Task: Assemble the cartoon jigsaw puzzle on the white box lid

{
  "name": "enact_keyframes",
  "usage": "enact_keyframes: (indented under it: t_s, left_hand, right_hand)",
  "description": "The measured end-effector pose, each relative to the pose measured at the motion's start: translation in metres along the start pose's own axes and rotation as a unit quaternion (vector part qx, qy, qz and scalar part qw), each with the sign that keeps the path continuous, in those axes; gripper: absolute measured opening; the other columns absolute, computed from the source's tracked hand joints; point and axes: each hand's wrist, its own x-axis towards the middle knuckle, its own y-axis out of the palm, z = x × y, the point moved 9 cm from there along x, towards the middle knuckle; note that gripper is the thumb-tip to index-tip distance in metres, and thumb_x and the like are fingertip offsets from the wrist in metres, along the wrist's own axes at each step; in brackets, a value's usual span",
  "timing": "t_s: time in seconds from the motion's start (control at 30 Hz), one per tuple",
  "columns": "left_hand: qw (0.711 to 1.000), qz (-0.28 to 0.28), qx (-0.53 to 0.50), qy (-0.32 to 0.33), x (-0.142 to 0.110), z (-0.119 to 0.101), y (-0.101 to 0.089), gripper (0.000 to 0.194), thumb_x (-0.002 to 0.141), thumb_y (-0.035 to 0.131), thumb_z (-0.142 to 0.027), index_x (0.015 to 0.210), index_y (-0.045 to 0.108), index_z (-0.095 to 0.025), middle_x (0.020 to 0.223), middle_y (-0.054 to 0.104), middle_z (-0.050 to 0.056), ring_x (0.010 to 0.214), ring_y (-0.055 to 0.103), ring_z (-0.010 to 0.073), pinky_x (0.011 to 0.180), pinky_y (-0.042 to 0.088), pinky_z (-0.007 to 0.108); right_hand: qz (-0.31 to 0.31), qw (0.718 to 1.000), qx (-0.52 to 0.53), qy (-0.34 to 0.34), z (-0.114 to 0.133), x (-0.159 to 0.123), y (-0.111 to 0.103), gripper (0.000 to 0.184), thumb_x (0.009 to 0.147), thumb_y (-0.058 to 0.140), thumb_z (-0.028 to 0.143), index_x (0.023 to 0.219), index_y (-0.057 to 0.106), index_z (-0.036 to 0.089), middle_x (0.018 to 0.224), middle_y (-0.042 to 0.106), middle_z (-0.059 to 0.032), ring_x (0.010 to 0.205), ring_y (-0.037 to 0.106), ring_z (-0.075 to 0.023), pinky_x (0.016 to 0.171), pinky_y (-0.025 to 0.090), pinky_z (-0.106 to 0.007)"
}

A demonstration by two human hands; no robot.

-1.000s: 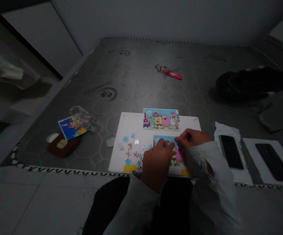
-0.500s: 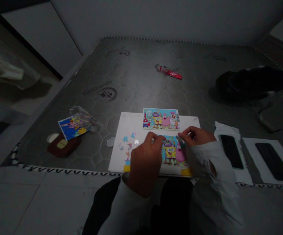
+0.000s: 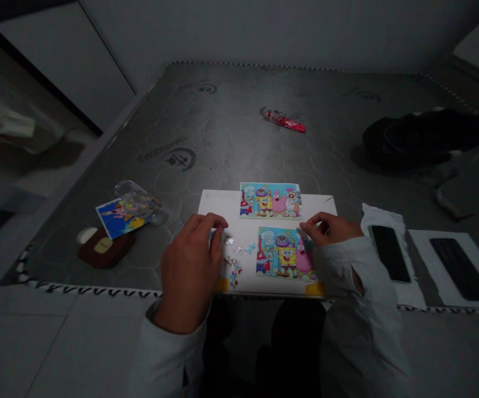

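Observation:
A partly assembled cartoon jigsaw puzzle (image 3: 283,254) lies on a white board (image 3: 247,282). Above it on the same board is a printed picture card (image 3: 270,200) with matching characters. Several loose puzzle pieces (image 3: 235,268) are scattered left of the puzzle. My left hand (image 3: 193,265) hovers at the board's left side over some of these pieces, thumb and index finger apart, partly covering them. At the puzzle's upper right corner, my right hand (image 3: 328,229) has its thumb and index finger pinched together; whatever is between them is too small to make out.
To the left lie a brown case (image 3: 104,247), a blue picture card (image 3: 121,217) and a clear plastic container (image 3: 142,202). Two phones (image 3: 389,253) rest on white sheets at the right. A red packet (image 3: 284,120) and a black bag (image 3: 421,138) are farther back.
My left hand has moved left, away from the puzzle to the loose pieces, uncovering the puzzle's left part. Some loose pieces lie closer to the puzzle. My right hand stays almost in place.

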Motion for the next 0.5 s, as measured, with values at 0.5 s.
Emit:
enact_keyframes:
  t_s: [0.5]
  left_hand:
    - [0.999, -0.045, -0.002, -0.001, 0.001, 0.014, -0.017, 0.021, 0.101, 0.051, -0.024, 0.107, 0.070, -0.023, 0.109, 0.072, 0.003, 0.089, 0.067, 0.0211, 0.078, 0.043, 0.033]
  right_hand:
    - [0.013, 1.000, 0.007, -0.012, 0.003, -0.003, 0.002, 0.024, 0.083, 0.066, 0.050, 0.079, 0.072, 0.026, 0.065, 0.066, 0.0007, 0.062, 0.059, -0.0170, 0.058, 0.034, -0.029]
